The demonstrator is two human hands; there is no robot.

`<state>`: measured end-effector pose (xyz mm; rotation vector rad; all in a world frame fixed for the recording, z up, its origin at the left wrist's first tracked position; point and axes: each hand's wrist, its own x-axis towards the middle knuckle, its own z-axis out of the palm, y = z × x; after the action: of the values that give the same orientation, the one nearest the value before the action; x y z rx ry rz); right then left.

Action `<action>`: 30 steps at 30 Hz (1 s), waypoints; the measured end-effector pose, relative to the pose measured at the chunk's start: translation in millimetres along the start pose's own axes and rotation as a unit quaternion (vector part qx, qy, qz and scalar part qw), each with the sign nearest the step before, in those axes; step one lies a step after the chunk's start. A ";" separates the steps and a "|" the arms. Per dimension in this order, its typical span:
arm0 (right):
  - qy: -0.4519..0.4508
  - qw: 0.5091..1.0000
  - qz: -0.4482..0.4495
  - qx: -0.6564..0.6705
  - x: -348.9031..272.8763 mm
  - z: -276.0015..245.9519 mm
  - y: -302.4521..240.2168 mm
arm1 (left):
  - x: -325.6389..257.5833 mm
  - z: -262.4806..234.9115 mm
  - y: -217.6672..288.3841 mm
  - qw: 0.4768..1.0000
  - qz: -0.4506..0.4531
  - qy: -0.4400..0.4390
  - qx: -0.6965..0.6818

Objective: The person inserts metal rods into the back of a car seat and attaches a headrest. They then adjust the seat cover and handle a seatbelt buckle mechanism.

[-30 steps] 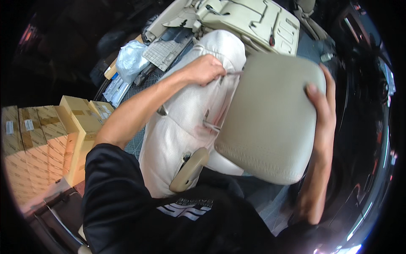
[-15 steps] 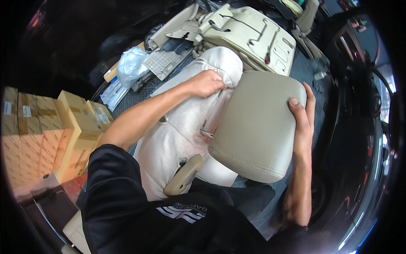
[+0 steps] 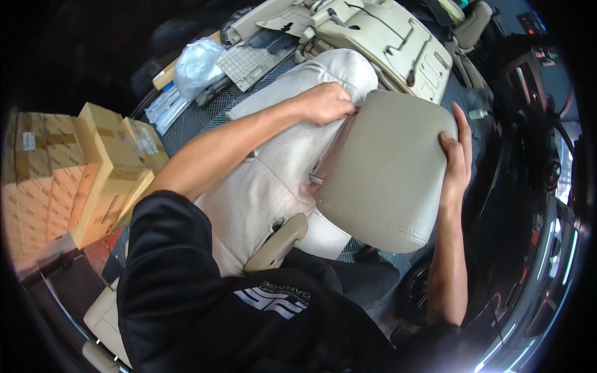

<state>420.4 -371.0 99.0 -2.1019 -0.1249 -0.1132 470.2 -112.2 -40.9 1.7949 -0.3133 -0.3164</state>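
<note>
Right fingers (image 3: 461, 126) curl around the beige headrest's side (image 3: 438, 161).

Headrest (image 3: 385, 171): padded, grey-beige, smooth, with rounded corners and a stitched near edge; broad face upward, just left of the right hand's (image 3: 459, 152) grip. Seat (image 3: 273, 174): pale, cloth-covered, seamed, directly beneath the left fist (image 3: 328, 102).

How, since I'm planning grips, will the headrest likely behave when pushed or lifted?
The headrest probably feels stiff: its stitched cover looks taut, with no visible sag under the right hand. It may be slightly slippery, since the cover looks smooth. Rolling seems unlikely given its broad, blocky shape.
</note>
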 end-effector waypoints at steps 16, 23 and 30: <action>-0.030 0.983 -0.170 -0.069 -21.3 24.3 8.7 | -6.5 -3.2 -9.4 0.999 -0.024 -0.025 -0.019; 0.054 0.993 -0.091 0.057 -17.2 -19.9 20.9 | -5.4 -13.6 -4.7 0.998 -0.048 -0.033 -0.017; 0.335 0.895 -0.196 0.220 -29.8 -98.8 -54.9 | -22.7 -13.6 -16.1 0.957 0.007 0.183 -0.225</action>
<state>380.5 -429.5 192.0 -1.4620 -0.1386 -0.9530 454.9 -87.7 -52.3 1.3648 0.0141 -0.0327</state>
